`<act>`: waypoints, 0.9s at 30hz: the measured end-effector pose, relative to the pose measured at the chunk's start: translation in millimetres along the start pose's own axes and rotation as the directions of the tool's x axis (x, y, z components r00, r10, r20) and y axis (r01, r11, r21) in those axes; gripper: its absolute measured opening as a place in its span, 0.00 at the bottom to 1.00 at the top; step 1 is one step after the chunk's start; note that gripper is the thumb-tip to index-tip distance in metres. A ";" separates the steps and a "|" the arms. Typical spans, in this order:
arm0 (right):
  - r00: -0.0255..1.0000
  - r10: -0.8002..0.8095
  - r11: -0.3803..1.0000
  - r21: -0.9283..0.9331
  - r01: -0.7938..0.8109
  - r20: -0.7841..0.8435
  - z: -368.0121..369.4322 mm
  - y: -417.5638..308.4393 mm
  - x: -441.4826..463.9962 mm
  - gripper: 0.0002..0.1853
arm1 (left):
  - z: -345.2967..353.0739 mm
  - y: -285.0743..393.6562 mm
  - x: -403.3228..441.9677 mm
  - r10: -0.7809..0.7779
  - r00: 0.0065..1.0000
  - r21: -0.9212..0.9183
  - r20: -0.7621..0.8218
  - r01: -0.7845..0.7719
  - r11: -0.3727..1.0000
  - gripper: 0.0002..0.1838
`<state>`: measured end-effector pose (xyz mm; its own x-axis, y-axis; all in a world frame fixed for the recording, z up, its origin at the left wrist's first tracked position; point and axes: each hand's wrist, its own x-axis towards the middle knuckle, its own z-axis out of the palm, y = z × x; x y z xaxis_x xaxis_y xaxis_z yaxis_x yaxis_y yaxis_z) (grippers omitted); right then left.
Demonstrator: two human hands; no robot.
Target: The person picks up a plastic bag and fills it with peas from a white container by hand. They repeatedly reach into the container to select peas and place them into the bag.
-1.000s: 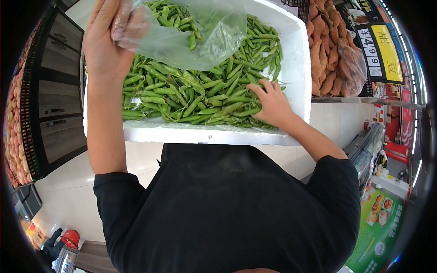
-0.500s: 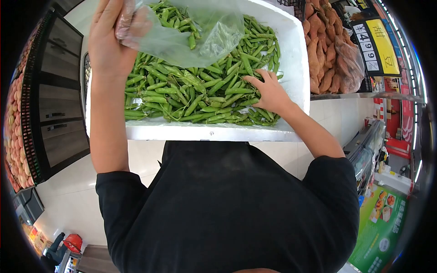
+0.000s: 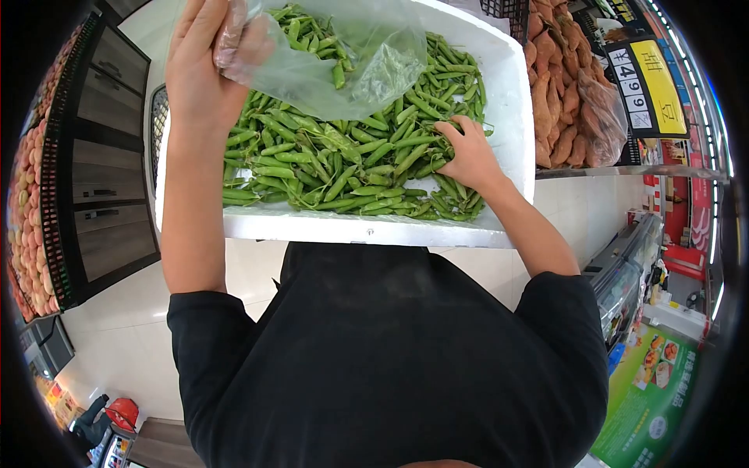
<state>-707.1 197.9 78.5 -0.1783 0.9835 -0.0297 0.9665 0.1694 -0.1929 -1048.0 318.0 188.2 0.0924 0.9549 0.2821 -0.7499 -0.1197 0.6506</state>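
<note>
A clear plastic bag (image 3: 370, 78) hangs from my left hand (image 3: 204, 74), whose fingers are closed on its edge at the upper left. Several green pea pods seem to show in or through the bag. Below it, a white foam box (image 3: 296, 228) holds a loose pile of pea pods (image 3: 335, 164). My right hand (image 3: 470, 156) is down in the right side of the pile, with fingers and thumb curled round a few pods. Its fingertips are partly hidden among them.
Sweet potatoes (image 3: 558, 93) lie right of the box, partly under plastic, beside a yellow price sign (image 3: 659, 86). A metal shelf edge (image 3: 624, 171) runs below them. Dark cabinets (image 3: 113, 179) and a crate of reddish round produce (image 3: 35, 210) stand at left. Behind, a person (image 3: 92, 421) is at lower left.
My right hand has drawn its fingers in among the pods and shifted slightly right. My left hand still grips the bag. The whole view has shifted a little.
</note>
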 end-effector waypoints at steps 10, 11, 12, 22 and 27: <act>0.990 0.119 0.992 0.028 -0.121 0.071 -8.1 -7.3 10.7 0.45 | 1.0 3.1 0.0 -0.020 0.999 -0.008 -0.040 0.020 1.000 0.14; 0.990 0.098 0.995 0.006 -0.099 0.102 -8.1 -3.0 14.1 0.47 | -0.8 2.9 0.5 -0.033 0.998 -0.004 -0.046 0.033 0.999 0.14; 0.988 0.077 0.997 -0.015 -0.075 0.134 -7.8 0.0 17.6 0.49 | -2.5 2.8 0.8 -0.046 0.998 -0.001 -0.052 0.046 0.999 0.14; 0.944 0.105 0.993 -0.088 -0.081 0.313 -19.7 -15.9 23.7 0.48 | 2.2 2.8 0.9 -0.024 0.999 0.031 -0.025 0.025 0.999 0.14; 0.960 0.090 0.995 -0.072 -0.074 0.264 -16.6 -11.7 24.9 0.45 | -8.9 5.6 3.3 -0.037 0.972 -0.040 0.234 0.047 0.998 0.16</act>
<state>-719.8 221.4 96.3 -0.1327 0.9432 -0.3045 0.9877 0.1004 -0.1195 -1057.8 322.9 186.5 0.2702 0.8687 0.4150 -0.7704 -0.0634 0.6343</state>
